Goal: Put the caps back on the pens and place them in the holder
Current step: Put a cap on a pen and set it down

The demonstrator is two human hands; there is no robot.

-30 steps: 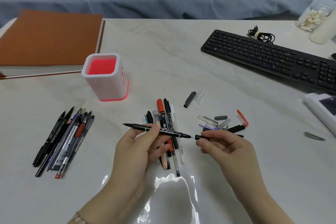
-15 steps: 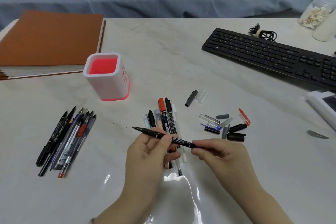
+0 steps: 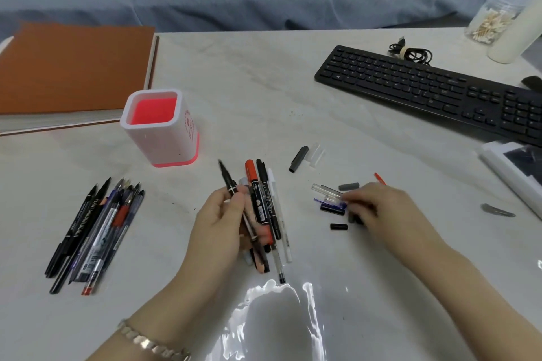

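My left hand (image 3: 220,223) grips the black pen (image 3: 226,176), axis toward the bench's far edge, while my right hand (image 3: 378,208) (grasp blurred, undetermined) covers the loose caps (image 3: 332,209) rightward, holder (image 3: 164,146) beyond the left hand.

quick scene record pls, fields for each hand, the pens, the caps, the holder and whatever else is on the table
left hand: grips a black pen, upper end pointing away from the person
right hand: down among the loose caps; grip blurred, cannot tell
holder: upright, no pens visible inside
pen pile: lying on the table, on the near left of the holder
middle pens: lying side by side next to the left hand
other: keyboard far right, notebook far left
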